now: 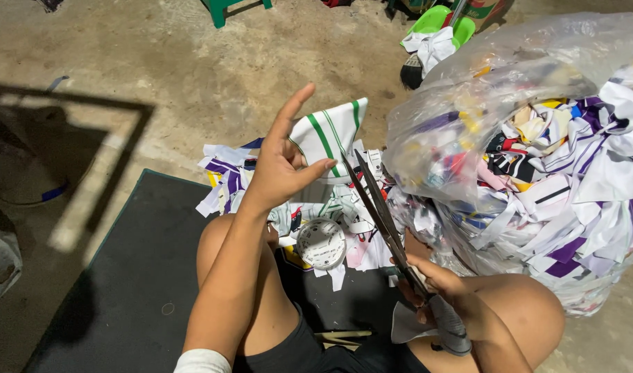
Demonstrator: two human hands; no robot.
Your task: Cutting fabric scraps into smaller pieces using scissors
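The white cloth piece with green stripes (pixel 333 131) stands up just beyond the left hand (pixel 282 166), touching its thumb side, with the stripes running up and away from the grip. That grip is spread wide: index finger raised, thumb pointing right toward the blades, and whether the lower fingers pinch the cloth's hidden edge I cannot tell. The scissors (pixel 382 217) lie on a long diagonal, tips up beside the left thumb and just under the cloth, handles down in the right hand (pixel 434 293), which is closed around them; the 2 blades sit nearly together. So the left hand is the nearer one. Below lie mixed fabric scraps (pixel 330 235) on a dark mat (pixel 144 276); right of the scissors bulges a clear plastic bag of offcuts (pixel 537 173).
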